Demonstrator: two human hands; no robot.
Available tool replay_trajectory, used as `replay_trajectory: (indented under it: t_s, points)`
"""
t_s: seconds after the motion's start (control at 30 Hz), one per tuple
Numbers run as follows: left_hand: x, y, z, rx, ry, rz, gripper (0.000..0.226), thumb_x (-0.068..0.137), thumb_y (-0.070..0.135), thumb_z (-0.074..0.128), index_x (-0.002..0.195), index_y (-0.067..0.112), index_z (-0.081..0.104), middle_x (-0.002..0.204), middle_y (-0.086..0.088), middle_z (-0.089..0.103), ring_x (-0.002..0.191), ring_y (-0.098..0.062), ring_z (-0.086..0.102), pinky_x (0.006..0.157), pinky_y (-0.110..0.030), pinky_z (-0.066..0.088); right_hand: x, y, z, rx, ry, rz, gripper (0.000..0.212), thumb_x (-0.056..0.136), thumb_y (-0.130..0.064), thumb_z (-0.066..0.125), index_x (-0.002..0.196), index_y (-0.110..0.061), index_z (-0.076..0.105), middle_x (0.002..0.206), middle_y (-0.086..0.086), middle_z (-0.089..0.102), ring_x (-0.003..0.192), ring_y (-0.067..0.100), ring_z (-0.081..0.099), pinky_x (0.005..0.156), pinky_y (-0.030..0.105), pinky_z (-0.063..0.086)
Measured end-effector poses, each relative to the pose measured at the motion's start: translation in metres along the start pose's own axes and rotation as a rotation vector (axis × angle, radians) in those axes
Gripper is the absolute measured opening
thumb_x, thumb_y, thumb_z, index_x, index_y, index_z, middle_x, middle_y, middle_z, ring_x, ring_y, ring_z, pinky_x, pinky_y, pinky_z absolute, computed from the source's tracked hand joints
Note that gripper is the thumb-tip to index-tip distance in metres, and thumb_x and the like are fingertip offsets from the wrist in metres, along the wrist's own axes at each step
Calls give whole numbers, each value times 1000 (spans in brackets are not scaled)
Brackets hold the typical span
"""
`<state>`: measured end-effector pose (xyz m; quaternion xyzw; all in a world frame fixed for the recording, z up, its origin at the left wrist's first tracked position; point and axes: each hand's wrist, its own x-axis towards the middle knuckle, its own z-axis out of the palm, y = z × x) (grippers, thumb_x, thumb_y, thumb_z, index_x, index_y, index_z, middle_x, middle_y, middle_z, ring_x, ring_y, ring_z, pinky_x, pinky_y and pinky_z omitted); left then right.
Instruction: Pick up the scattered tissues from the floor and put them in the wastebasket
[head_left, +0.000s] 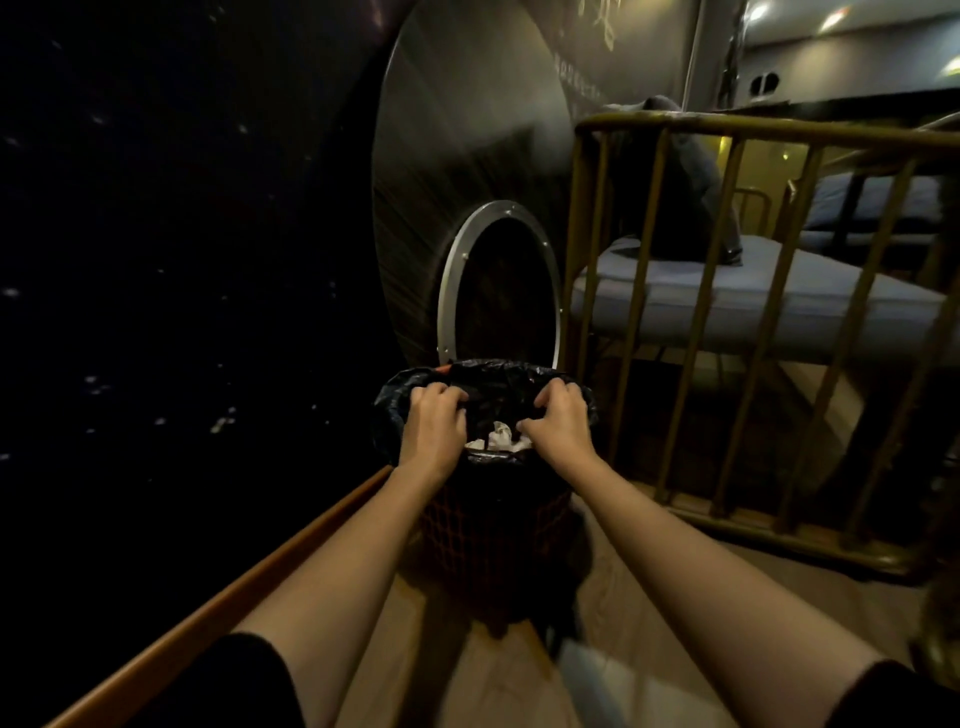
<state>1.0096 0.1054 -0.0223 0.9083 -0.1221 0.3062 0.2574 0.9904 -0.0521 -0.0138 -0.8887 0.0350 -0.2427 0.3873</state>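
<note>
A mesh wastebasket with a black plastic liner stands on the floor straight ahead. White crumpled tissues lie inside it, visible between my hands. My left hand grips the liner at the basket's left rim. My right hand grips the liner at the right rim. Both hands have their fingers curled over the black plastic. No tissue is visible on the floor around the basket.
A brass-coloured barred railing stands close on the right, with a grey mattress behind it. A large round panel with a metal-ringed opening rises behind the basket. A dark wall with a wooden baseboard runs along the left.
</note>
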Motion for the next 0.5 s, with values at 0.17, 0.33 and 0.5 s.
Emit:
replay_trajectory:
  t_s: [0.17,0.33,0.5]
  points:
    - [4,-18,-14,17,-103,-26,24,89,18,52,105,10,67,108,-9,68,109,-29,55,93,-41,49,-6,5,-6,-125,-87,-82,12,84,-16,66,91,-8,61,107,10,52,101,28,53,82,34,48]
    - [14,-14,-47,93,-392,-64,45,91,37,50,130,15,52,138,-13,50,132,-32,39,110,-47,35,-6,-17,-17,-335,-318,-87,57,90,-40,56,133,-7,43,146,13,36,133,30,35,108,45,36]
    - [36,17,-103,136,-349,-72,63,94,44,42,147,18,20,159,-10,11,147,-31,3,118,-52,9,-2,-74,-33,-154,-317,-106,76,92,-42,51,148,-12,9,159,11,5,144,30,14,116,42,19]
